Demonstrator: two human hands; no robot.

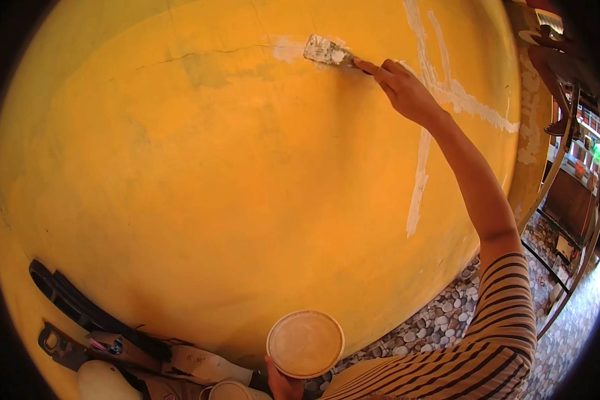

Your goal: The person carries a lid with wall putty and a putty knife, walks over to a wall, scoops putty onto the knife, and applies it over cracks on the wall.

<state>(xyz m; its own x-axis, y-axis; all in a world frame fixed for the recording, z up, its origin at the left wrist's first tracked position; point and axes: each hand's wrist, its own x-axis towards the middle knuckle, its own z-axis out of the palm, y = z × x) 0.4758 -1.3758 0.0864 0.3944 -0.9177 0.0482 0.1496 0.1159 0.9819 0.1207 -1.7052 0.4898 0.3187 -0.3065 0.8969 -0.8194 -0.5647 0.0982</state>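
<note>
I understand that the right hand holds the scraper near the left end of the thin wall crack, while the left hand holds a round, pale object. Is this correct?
Not quite: the head view shows the scraper near the right end of the thin wall crack, beside a whitish patch. The right hand does hold it, and the left hand holds the round, pale object.

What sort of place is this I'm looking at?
Probably a room or porch of a house, though I can't tell which. The signs: a cracked yellow wall with whitish streaks, a pebble-patterned floor, and a smeared scraper in the right hand.
</note>
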